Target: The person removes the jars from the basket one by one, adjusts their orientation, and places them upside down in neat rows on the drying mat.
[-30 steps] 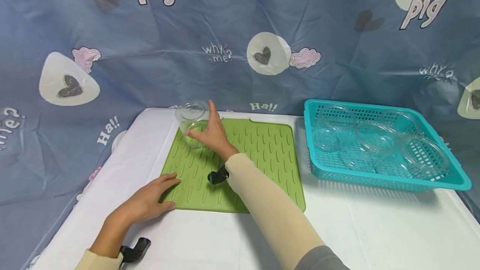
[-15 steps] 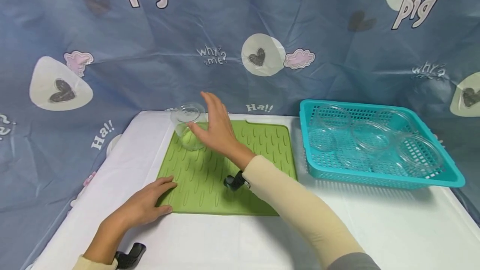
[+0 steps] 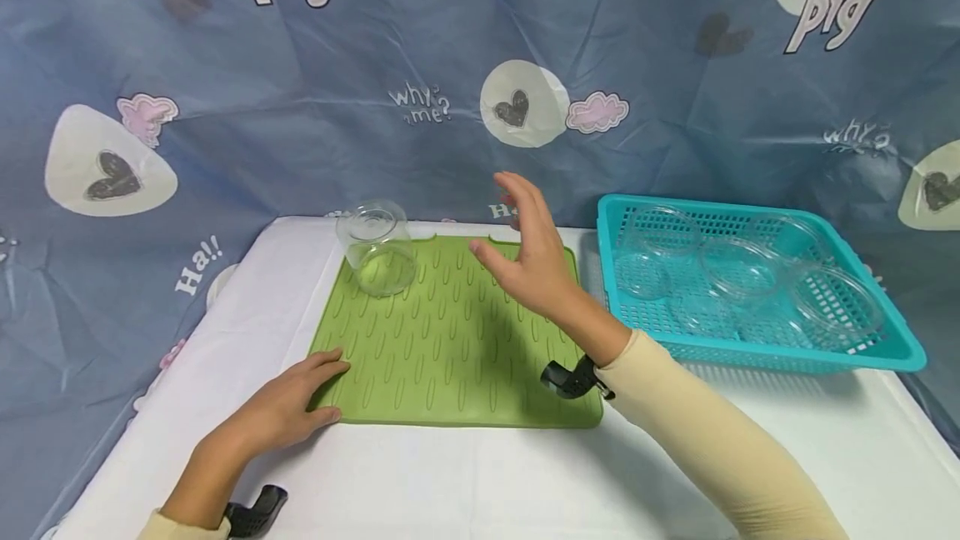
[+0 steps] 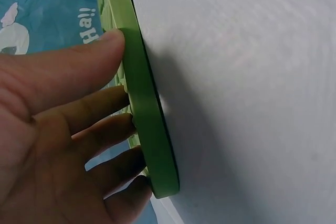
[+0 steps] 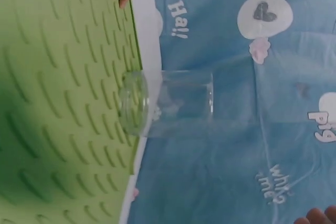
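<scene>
At the near left corner of the green mat (image 3: 465, 357), the left hand (image 3: 283, 408) touches the edge, fingers extended. 1 clear container (image 3: 378, 250) stands at the mat's far left corner. The right hand (image 3: 534, 261) is raised above the mat, fingers spread. Farther right, a turquoise basket (image 3: 750, 355) holds clear containers (image 3: 738, 275).

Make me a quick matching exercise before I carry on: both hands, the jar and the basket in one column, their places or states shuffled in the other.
1. Left hand
2. Right hand
3. Clear jar
4. Basket

A. Standing at the far left of the green mat
B. Teal, with clear containers inside
C. Touching the mat's near left corner
D. Raised, holding nothing

Right pairs: 1-C, 2-D, 3-A, 4-B
</scene>
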Action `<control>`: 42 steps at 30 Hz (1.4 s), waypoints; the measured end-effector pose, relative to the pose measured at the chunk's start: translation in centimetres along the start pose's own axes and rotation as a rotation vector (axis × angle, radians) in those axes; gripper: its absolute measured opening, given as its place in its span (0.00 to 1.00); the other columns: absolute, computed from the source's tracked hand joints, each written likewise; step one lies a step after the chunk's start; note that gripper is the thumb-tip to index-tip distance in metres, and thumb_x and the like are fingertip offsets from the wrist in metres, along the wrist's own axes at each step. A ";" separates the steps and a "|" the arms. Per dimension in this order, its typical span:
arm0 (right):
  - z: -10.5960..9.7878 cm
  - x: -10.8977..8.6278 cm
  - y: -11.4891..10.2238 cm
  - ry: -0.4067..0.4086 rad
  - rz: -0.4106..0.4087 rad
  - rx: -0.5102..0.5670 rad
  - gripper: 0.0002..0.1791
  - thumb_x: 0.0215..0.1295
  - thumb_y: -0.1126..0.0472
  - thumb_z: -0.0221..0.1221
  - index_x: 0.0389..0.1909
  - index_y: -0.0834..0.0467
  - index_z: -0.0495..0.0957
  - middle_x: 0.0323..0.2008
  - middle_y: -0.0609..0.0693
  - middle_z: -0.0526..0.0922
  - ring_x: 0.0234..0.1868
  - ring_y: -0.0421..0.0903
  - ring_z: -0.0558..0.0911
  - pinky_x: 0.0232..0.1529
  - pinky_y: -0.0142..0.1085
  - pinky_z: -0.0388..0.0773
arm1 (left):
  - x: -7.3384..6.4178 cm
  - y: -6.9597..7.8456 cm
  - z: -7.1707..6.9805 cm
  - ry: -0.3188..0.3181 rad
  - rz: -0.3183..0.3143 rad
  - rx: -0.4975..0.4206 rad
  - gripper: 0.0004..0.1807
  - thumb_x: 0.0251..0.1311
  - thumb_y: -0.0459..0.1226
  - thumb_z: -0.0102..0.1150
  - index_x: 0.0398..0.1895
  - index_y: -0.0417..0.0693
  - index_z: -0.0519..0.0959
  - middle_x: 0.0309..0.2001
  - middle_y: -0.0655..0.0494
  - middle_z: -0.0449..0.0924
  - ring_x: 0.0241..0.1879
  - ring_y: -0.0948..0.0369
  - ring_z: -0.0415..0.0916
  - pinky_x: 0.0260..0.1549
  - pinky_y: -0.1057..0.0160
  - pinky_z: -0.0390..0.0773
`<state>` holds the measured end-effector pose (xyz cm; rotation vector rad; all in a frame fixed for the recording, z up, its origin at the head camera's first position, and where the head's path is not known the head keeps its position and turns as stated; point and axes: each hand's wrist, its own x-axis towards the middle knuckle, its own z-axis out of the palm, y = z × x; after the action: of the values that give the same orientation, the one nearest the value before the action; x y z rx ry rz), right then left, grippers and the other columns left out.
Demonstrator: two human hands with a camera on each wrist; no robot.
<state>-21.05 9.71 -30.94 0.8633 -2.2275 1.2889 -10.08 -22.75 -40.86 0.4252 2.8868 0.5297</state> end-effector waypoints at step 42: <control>-19.6 -0.8 11.2 -0.634 0.477 -0.635 0.47 0.62 0.51 0.65 0.74 0.66 0.54 0.73 0.76 0.51 0.71 0.77 0.51 0.64 0.75 0.57 | 0.0 0.2 -0.4 -0.042 -0.016 -0.007 0.36 0.55 0.41 0.70 0.66 0.38 0.71 0.71 0.37 0.65 0.69 0.34 0.63 0.63 0.34 0.69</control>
<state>-27.28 31.36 -28.89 0.5428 -3.2136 0.3809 -10.11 -22.68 -40.36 0.4066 2.8452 0.5223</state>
